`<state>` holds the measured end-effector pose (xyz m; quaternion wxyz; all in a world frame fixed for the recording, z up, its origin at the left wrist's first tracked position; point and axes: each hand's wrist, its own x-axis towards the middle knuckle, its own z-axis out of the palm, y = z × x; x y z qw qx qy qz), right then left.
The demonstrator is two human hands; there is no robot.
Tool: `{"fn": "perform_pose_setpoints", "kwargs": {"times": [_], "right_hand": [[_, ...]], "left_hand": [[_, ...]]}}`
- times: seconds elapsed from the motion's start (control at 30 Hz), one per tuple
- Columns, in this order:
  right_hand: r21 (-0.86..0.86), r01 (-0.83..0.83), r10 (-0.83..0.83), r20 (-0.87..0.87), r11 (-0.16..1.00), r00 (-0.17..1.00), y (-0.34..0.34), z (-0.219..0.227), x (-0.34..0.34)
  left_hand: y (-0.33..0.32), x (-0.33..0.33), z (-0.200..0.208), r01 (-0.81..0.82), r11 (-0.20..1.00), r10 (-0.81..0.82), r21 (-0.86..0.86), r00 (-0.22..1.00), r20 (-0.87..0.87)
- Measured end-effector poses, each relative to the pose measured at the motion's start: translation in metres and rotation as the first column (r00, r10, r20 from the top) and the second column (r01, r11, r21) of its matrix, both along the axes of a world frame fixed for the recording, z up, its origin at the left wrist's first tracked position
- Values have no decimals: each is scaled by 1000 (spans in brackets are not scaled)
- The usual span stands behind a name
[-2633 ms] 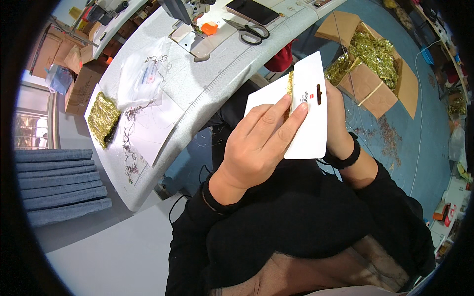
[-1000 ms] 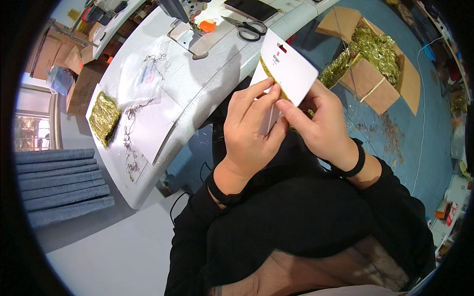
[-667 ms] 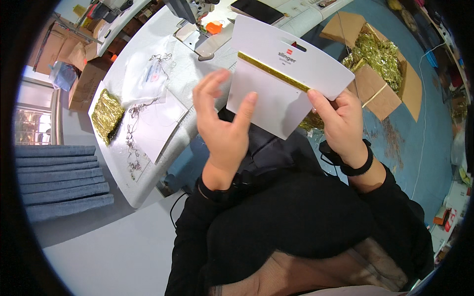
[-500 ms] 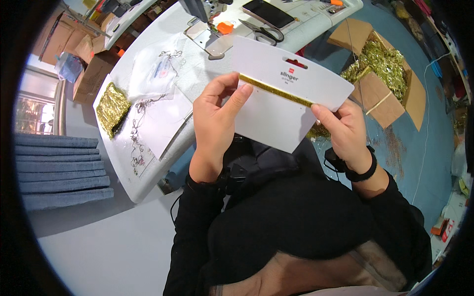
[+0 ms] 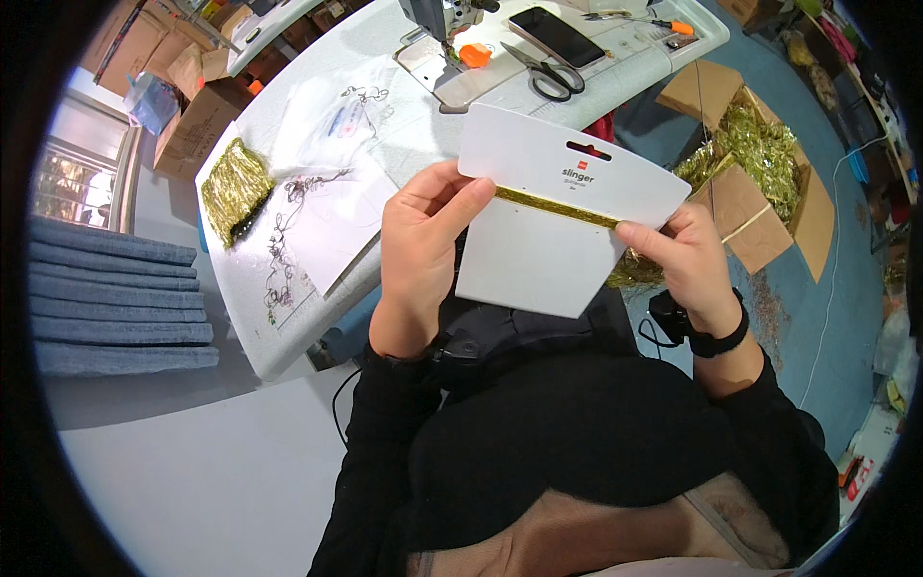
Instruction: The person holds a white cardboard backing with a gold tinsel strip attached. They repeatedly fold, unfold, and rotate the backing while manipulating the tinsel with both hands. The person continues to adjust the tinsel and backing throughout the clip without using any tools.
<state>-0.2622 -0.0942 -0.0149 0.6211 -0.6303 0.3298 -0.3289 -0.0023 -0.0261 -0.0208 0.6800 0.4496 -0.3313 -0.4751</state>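
Between my two hands, in front of my lap, is a white header card (image 5: 543, 264) with a hang slot at its top and small print. A narrow gold tinsel strip (image 5: 556, 208) runs across the card's middle. My left hand (image 5: 423, 250) pinches the strip's left end against the card, thumb on top and fingers curled behind. At the other end my right hand (image 5: 687, 260) does the same. The fingertips behind the card are hidden. Gold tinsel (image 5: 635, 271) shows past the card's lower right edge, partly covered by my right hand.
On the white table stand a sewing machine (image 5: 447, 24) with an orange piece (image 5: 475, 56), scissors (image 5: 548, 75) and a phone (image 5: 556, 37). A gold tinsel bundle (image 5: 236, 192), plastic bag (image 5: 322, 130) and loose threads (image 5: 281, 250) lie left. An open carton (image 5: 812, 231) of tinsel sits right.
The view has shifted, so the table and its things appear lower and further right. Both hands keep their hold on the card and strip, which sit slightly lower in the picture.
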Motion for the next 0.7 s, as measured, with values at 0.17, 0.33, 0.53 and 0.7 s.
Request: {"fn": "perform_pose_setpoints", "kwargs": {"times": [0.17,0.33,0.53,0.7], "right_hand": [[283,-7,6,5,959,1000,-14,0,-1],[381,-146,103,130,913,986,-22,6,-6],[393,-167,142,91,904,986,-25,6,-5],[348,-167,160,49,922,986,-24,7,-4]], "left_hand": [[10,19,15,166,982,-137,-89,955,261],[12,26,23,263,964,-225,-41,886,405],[15,27,25,288,958,-266,6,876,401],[14,30,20,269,960,-274,73,864,422]]}}
